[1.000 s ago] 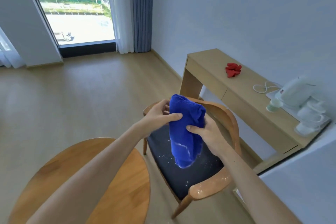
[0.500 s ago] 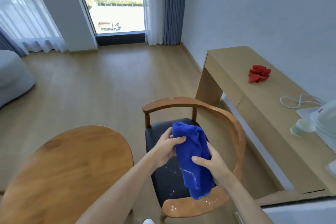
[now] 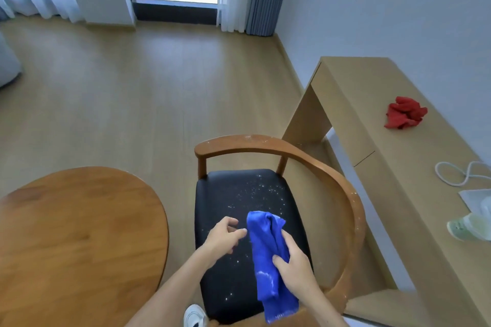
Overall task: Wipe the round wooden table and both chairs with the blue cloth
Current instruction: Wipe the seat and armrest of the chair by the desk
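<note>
My right hand gripped the blue cloth above the chair seat – left hand loose, holding nothing – white specks remained, so I judged wiping barely begun

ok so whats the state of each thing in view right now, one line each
blue cloth: bunched, hanging over the chair seat, held by the right hand
right hand: grips the cloth
left hand: loosely curled, holds nothing, beside the cloth
chair: white specks on the black seat and wooden armrest
round wooden table: top bare where visible
red cloth: crumpled on the desk
desk: drawer closed
</note>
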### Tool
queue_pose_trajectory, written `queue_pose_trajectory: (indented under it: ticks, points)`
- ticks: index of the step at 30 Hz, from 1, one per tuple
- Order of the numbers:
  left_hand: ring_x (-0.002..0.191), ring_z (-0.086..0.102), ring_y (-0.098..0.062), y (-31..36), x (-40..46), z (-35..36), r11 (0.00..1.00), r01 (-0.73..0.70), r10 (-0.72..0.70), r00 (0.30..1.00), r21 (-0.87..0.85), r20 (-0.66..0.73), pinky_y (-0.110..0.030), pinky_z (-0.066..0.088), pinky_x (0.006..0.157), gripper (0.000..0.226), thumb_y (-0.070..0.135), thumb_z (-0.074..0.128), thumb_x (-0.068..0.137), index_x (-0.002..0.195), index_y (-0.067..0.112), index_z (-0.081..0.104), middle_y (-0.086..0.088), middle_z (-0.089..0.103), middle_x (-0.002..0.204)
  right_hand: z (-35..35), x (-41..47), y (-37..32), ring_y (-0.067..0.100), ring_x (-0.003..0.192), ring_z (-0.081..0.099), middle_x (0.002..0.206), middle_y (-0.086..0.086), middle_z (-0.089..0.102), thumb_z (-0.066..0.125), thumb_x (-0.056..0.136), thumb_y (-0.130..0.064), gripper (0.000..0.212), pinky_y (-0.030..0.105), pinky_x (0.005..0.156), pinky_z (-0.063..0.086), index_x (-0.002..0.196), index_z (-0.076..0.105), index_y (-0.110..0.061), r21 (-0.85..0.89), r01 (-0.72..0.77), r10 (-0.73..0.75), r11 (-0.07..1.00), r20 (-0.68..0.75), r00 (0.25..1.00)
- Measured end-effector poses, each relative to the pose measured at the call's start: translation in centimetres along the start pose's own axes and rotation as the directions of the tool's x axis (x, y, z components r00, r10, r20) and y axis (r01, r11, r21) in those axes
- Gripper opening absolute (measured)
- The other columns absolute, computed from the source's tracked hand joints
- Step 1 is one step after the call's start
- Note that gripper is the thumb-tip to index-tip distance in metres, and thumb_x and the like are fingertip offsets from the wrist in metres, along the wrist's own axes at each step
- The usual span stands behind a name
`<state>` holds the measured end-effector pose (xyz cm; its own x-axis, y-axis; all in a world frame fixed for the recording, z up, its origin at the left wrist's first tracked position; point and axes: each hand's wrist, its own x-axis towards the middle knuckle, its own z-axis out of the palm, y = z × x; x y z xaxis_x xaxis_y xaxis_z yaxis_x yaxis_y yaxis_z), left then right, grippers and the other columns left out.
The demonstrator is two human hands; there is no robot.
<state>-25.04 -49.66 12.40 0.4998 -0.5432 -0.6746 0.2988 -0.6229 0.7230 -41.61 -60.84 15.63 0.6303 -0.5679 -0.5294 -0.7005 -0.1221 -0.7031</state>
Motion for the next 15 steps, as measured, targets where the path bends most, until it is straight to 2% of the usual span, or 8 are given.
queue_pose_trajectory:
  ticks: [4,7,9,11,13,15]
  points:
    - [0.093,0.058,-0.010,-1.7,4.0,-1.4,0.973,0.044,-0.021,0.995,0.229,-0.102,-0.022,0.048,0.077,0.033,0.026,0.055,0.094,0.125,0.017,0.049,0.004,0.059,0.109,-2.1,4.0,2.3,0.014,0.122,0.050,0.135,-0.008,0.053,0.049,0.090,-0.011,0.061,0.029,0.103,0.039,0.146,0.033,-0.027,-0.136,-0.092,0.085,0.986,-0.059,0.995]
    - [0.105,0.054,-0.013,-3.1,7.5,-2.9,0.922,0.075,0.006,0.978,0.380,-0.208,-0.026,0.047,0.089,0.036,0.022,0.050,0.096,0.131,0.013,0.046,-0.002,0.053,0.127,-3.7,8.4,3.9,0.024,0.118,0.053,0.133,0.002,0.056,0.046,0.089,-0.008,0.059,0.039,0.102,0.041,0.145,0.035,-0.025,-0.203,-0.125,0.106,0.971,-0.103,0.989]
    - [0.118,0.049,-0.017,-4.2,10.2,-3.8,0.875,0.114,0.009,0.967,0.470,-0.253,-0.031,0.045,0.097,0.038,0.023,0.047,0.097,0.134,0.014,0.043,-0.003,0.046,0.135,-4.4,12.3,4.8,0.028,0.121,0.050,0.137,0.005,0.052,0.045,0.091,-0.007,0.060,0.035,0.099,0.040,0.147,0.032,-0.022,-0.237,-0.130,0.099,0.963,-0.138,0.986]
    - [0.124,0.043,-0.019,-5.4,13.0,-4.4,0.835,0.153,0.004,0.959,0.528,-0.284,-0.035,0.043,0.101,0.041,0.024,0.045,0.097,0.137,0.014,0.040,-0.004,0.041,0.139,-4.6,16.7,5.8,0.028,0.120,0.049,0.139,0.006,0.049,0.044,0.093,-0.005,0.060,0.030,0.089,0.037,0.149,0.029,-0.020,-0.292,-0.110,0.063,0.950,-0.164,0.984]
    - [0.126,0.041,-0.020,-6.6,15.9,-4.8,0.804,0.189,0.001,0.948,0.564,-0.319,-0.037,0.043,0.103,0.042,0.024,0.044,0.097,0.138,0.014,0.040,-0.004,0.039,0.141,-4.3,21.5,6.6,0.025,0.106,0.051,0.138,0.006,0.048,0.041,0.094,-0.004,0.058,0.028,0.080,0.034,0.148,0.028,-0.019,-0.377,-0.088,0.012,0.922,-0.199,0.980]
    - [0.127,0.041,-0.021,-7.7,18.8,-5.0,0.779,0.228,-0.002,0.933,0.584,-0.361,-0.036,0.043,0.103,0.044,0.026,0.045,0.098,0.139,0.014,0.040,-0.006,0.037,0.142,-3.3,25.7,7.5,0.020,0.090,0.045,0.137,0.005,0.046,0.039,0.094,-0.004,0.060,0.029,0.073,0.035,0.149,0.024,-0.021,-0.477,-0.079,-0.032,0.875,-0.220,0.975]
